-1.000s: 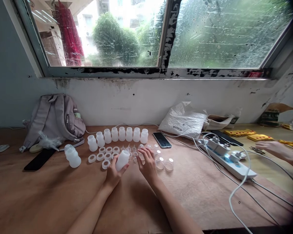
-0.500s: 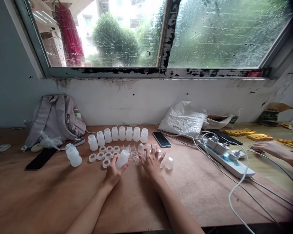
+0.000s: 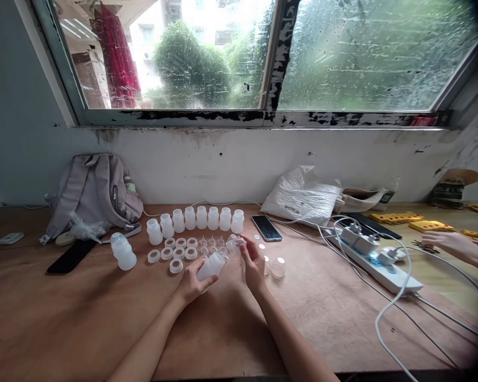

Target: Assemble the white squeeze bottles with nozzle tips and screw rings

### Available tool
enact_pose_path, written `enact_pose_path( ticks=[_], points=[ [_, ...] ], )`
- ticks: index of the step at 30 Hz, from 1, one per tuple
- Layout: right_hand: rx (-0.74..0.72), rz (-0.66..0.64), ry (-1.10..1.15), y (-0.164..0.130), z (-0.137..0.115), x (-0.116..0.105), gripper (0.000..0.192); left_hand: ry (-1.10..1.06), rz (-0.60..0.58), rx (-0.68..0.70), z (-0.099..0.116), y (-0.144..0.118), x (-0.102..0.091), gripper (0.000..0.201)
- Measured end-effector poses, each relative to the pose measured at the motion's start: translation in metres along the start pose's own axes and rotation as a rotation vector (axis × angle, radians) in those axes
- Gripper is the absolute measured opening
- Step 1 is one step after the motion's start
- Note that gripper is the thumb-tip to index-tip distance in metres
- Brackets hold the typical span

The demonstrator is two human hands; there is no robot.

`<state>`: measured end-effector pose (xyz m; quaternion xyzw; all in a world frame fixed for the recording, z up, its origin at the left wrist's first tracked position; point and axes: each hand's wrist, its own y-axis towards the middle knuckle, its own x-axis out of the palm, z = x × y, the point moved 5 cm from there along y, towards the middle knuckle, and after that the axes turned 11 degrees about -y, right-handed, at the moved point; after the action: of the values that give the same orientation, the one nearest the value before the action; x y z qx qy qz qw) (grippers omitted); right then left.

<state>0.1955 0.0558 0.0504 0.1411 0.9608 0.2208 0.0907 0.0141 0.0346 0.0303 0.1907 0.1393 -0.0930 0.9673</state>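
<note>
My left hand (image 3: 191, 284) grips a small white plastic bottle (image 3: 210, 267), tilted with its neck toward the right. My right hand (image 3: 254, 263) pinches a small clear cap-like piece (image 3: 236, 243) just above and right of the bottle's neck. Behind them stands a row of several white bottles (image 3: 201, 218). White rings (image 3: 176, 251) and small clear cone parts (image 3: 211, 243) lie between the row and my hands. Clear domed caps (image 3: 278, 268) sit right of my right hand.
A stacked white bottle (image 3: 124, 253), a black phone (image 3: 70, 257) and a grey backpack (image 3: 96, 193) are at left. A second phone (image 3: 266, 228), a white plastic bag (image 3: 300, 197) and a power strip (image 3: 376, 261) with cables lie right. Another person's hand (image 3: 449, 243) rests far right.
My right hand picked a small clear piece from the table and lifted it toward the bottle. My left hand tilted the bottle's neck to the right.
</note>
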Motion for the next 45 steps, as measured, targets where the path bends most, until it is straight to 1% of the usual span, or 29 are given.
enact_pose_path(
  ticks=[3,8,11,17,22,28,34,40,45],
  points=[
    [0.042,-0.050,0.049,-0.002,-0.001,0.006,0.034,0.012,-0.005,0.001,0.001,0.001,0.001,0.039],
    [0.067,-0.154,0.068,-0.009,-0.006,0.019,0.031,0.041,-0.020,-0.017,0.002,0.001,0.002,0.038],
    [0.074,-0.182,0.065,-0.012,-0.008,0.022,0.031,0.044,-0.023,-0.023,0.003,0.001,0.003,0.038],
    [0.101,-0.162,0.081,-0.012,-0.005,0.022,0.030,0.046,-0.030,-0.019,0.002,0.002,0.004,0.038],
    [0.094,-0.127,0.061,-0.011,-0.001,0.022,0.028,0.047,-0.025,-0.019,0.002,0.001,0.004,0.038],
    [0.093,-0.156,0.077,-0.012,0.000,0.024,0.029,0.051,-0.039,-0.035,0.000,0.001,0.004,0.038],
    [0.102,-0.158,0.067,-0.011,0.004,0.025,0.027,0.063,-0.031,-0.004,-0.002,0.001,0.004,0.038],
    [0.096,-0.116,0.044,-0.013,0.007,0.027,0.026,0.093,-0.017,-0.006,-0.004,0.000,0.005,0.039],
    [0.085,-0.087,0.044,-0.016,0.008,0.027,0.023,0.118,-0.022,0.032,-0.003,0.000,0.007,0.039]
  ],
)
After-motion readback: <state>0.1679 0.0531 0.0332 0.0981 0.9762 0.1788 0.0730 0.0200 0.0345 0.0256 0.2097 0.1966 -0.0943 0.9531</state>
